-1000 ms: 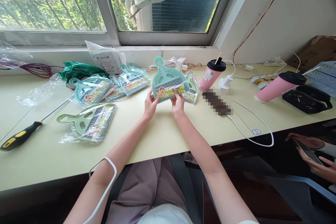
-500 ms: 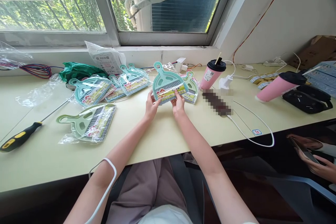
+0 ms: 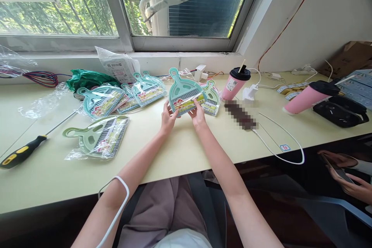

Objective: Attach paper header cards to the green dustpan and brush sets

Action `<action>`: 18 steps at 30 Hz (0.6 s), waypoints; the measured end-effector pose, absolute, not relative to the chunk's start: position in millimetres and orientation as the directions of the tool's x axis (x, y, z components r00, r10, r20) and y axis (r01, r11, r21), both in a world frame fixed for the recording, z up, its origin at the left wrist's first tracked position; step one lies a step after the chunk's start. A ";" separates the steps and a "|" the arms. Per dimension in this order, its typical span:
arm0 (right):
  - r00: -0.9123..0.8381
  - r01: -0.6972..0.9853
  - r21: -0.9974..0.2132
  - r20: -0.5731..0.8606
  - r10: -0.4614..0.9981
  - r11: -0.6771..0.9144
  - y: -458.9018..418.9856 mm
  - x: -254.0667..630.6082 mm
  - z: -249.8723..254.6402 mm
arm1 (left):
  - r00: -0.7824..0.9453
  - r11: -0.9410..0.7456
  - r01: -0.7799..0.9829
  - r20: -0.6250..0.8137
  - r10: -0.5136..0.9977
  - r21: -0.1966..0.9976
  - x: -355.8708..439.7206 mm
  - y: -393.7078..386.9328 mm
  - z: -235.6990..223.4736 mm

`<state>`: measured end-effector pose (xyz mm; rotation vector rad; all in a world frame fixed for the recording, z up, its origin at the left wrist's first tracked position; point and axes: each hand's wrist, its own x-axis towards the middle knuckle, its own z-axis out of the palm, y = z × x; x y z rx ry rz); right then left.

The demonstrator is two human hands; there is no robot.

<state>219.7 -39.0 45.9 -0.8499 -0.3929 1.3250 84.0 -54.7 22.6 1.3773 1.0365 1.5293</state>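
Dustpan-and-brush set in turquoise plastic (image 3: 180, 87), grey-bristled and yellow-labelled, is tilted up above the pale yellow table (image 3: 162, 162), handle on top! Left hand (image 3: 168, 118) clamps its lower left corner, right hand (image 3: 198, 115) its lower right, thumb over the label. Both grips sit low, so a slack thumb could let the handle end tip backward. Just behind its right side rests a smaller green set with pink edging (image 3: 214, 97); a rightward swing could knock that into the pink cup with black lid (image 3: 231, 87), just beyond.
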 end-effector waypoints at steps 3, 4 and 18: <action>0.236 -0.669 -0.743 -0.186 0.954 0.021 -38.5 219.8 45.2 | -0.079 -0.323 -0.049 0.319 0.944 0.945 82.1 -57.3 27.1; 0.248 -0.671 -0.740 -0.176 0.953 0.038 -38.3 220.2 45.0 | -0.065 -0.317 -0.044 0.314 0.947 0.947 81.9 -58.8 28.8; 0.379 -0.651 -0.722 -0.040 0.925 0.235 -37.8 232.6 55.6 | 0.406 -0.233 0.049 0.193 0.893 0.971 79.5 -62.9 32.5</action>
